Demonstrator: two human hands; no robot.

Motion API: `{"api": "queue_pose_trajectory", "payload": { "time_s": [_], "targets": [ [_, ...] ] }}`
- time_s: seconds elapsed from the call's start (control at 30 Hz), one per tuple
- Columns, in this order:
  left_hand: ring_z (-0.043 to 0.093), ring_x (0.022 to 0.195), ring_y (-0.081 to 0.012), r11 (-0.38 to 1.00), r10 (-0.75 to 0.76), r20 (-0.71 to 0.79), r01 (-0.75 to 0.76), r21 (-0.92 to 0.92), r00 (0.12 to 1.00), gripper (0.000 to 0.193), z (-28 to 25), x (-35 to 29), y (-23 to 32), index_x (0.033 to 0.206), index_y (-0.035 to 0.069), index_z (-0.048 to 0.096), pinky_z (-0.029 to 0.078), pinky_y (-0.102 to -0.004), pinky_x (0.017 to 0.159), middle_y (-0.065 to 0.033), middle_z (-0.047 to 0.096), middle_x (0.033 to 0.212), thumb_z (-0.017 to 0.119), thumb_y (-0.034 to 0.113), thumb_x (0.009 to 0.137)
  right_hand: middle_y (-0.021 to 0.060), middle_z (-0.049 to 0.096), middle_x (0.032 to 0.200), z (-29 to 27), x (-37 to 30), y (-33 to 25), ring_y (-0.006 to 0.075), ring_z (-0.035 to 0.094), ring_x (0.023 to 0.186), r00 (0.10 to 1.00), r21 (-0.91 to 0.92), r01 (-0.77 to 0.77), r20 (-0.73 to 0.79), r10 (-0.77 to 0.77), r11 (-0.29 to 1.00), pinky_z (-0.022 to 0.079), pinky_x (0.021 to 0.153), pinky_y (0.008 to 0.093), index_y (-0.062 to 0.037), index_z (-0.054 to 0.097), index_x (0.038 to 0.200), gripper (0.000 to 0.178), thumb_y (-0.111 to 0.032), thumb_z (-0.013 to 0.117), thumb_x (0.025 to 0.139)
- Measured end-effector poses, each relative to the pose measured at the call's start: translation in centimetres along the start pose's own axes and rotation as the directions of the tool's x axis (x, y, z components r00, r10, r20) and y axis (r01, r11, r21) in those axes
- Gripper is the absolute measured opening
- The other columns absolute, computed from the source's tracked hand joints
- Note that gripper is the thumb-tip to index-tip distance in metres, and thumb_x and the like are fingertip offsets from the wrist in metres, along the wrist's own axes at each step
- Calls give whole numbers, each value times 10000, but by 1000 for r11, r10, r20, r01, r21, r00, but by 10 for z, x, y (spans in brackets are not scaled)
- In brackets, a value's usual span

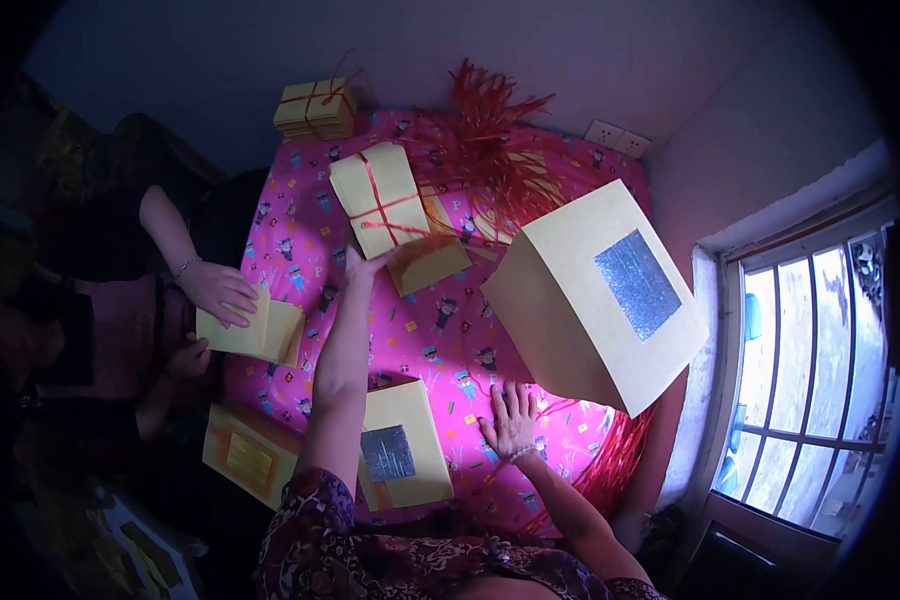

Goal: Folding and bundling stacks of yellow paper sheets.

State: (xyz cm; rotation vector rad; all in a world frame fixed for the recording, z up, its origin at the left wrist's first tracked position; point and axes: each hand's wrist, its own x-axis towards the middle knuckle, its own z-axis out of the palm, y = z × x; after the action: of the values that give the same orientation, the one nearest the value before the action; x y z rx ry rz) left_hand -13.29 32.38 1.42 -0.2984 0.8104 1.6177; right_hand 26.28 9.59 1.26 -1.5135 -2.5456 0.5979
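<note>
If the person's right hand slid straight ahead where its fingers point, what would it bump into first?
The right hand would probably meet the large yellow stack with the silver panel first, though depth between them is hard to judge.

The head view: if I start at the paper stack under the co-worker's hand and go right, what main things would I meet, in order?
Co-worker's pale-yellow paper stack → red-tied pale-yellow bundle → large pale-yellow stack with a silver panel → barred window.
</note>
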Motion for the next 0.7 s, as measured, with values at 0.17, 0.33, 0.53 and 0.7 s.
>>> {"api": "queue_pose_trajectory", "payload": {
  "time_s": [0.17, 0.33, 0.53, 0.7],
  "targets": [
    [456, 1205, -396, 898, -339, 8, 327, -295, 941, 476, 17, 56, 38, 1287, 0, 447, 416, -556, 984, -222, 469, 1308, 409, 337, 952, 190, 319, 1425, 0, 4, 1, 394, 242, 1341, 1000, 17, -3, 17, 3, 1000, 151, 1085, 542, -91, 365, 1394, 707, -482, 522, 826],
    [507, 1155, -400, 903, -300, -140, 234, -361, 943, 441, 23, 75, 37, 1249, -12, 489, 415, -538, 986, -229, 527, 1239, 293, 280, 983, 189, 321, 1428, 3, -7, 6, 388, 241, 1346, 1000, 21, -24, 14, 23, 1000, 141, 1089, 535, -94, 378, 1389, 703, -484, 526, 824],
    [495, 1183, -378, 919, -138, -228, 39, -392, 964, 431, -5, 54, 34, 1317, 25, 409, 394, -521, 1007, -189, 481, 1313, 359, 261, 959, 174, 356, 1406, 8, -9, 3, 378, 265, 1331, 1000, 36, 24, 3, -24, 999, 154, 1082, 531, -111, 380, 1394, 706, -496, 519, 819],
    [584, 1010, -291, 882, 281, -73, -228, 413, 957, 450, 21, -48, -31, 1338, 77, 359, 491, -411, 829, -134, 498, 1280, 478, 225, 930, 164, 363, 1406, 3, 1, 5, 358, 273, 1335, 997, 5, 22, -74, -22, 1000, 179, 1084, 519, -107, 384, 1388, 680, -476, 512, 831]
  ]
}}
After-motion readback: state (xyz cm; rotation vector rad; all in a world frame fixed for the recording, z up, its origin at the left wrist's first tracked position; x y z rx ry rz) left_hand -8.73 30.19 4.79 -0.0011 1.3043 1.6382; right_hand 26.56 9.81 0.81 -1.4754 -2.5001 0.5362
